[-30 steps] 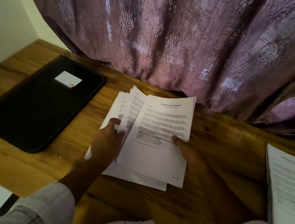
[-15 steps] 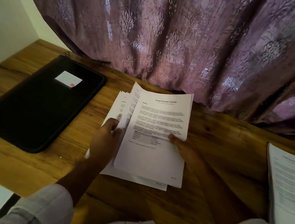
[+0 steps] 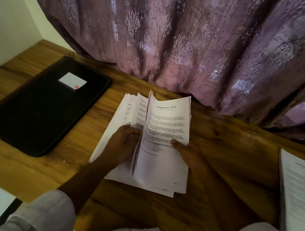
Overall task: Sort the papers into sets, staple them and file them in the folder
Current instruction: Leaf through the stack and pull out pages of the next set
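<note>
sorting step, judged early | left hand (image 3: 122, 143): fingers curled into the fanned papers (image 3: 166, 121), sheets parted so headings can be read | right hand (image 3: 188, 153): upper sheets pinched, thumb on top, lifted off the rest | separate pile (image 3: 303, 199) laid aside right, likely a sorted set | folder (image 3: 42, 105) kept closed far left on table (image 3: 232, 149)

The papers (image 3: 161, 163) lie at the middle of the table (image 3: 232, 149), before the curtain (image 3: 180, 39) — the folder (image 3: 40, 104) left of them, a second stack (image 3: 304, 193) well apart on the right.
</note>
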